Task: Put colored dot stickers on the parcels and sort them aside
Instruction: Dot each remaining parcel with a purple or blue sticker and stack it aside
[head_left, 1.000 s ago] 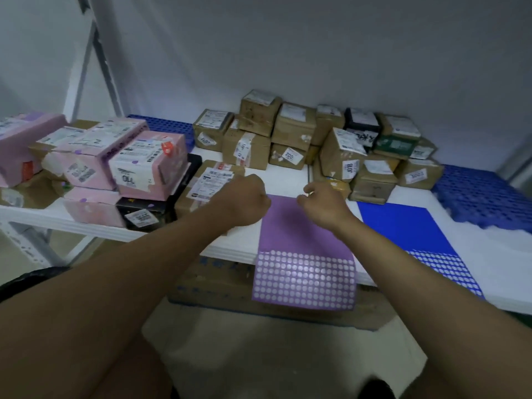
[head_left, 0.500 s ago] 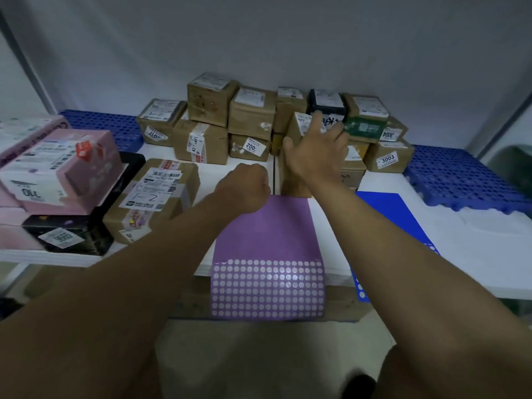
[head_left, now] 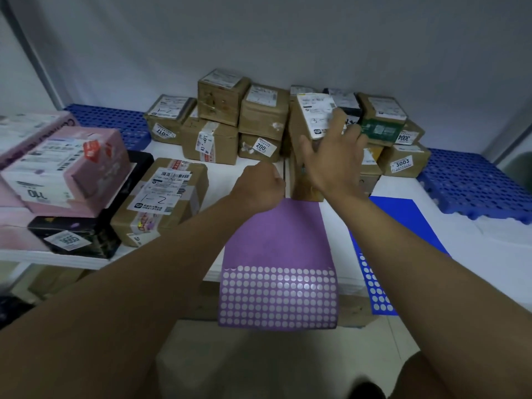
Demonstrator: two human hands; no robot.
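White tabletop (head_left: pixel 489 263) ran across the scene under a plain grey wall, with 2 sticker sheets draped over its near edge. Nearest lay the purple sticker sheet (head_left: pixel 276 254); its overhanging near part showed rows of pale circles, which I took for emptied spots, so a good many dots seemed already used. Just right of it lay the blue sticker sheet (head_left: pixel 408 223), with a similar pale-dotted patch at its near end.

At the far end of the purple sheet, the left hand (head_left: pixel 259 185) was balled into a fist, knuckles up; whether it pinched a sticker I could not tell. Right of it and slightly farther, the right hand (head_left: pixel 331 156) had its fingers spread around a tilted brown parcel (head_left: pixel 309 122), thumb against its left side and fingers on the white label, apparently clasping it to pull it out of the pile.

On the left sat a brown box marked 1-2 (head_left: pixel 164 197), a black box (head_left: pixel 95 226) and pink boxes (head_left: pixel 66 168), probably the sorted group, though no coloured dots were clear on them. Farthest, against the wall, the cardboard parcel pile (head_left: pixel 244 119) remained stacked, so most of the job looked to be left. Blue perforated pallets (head_left: pixel 472 182) flanked the pile.
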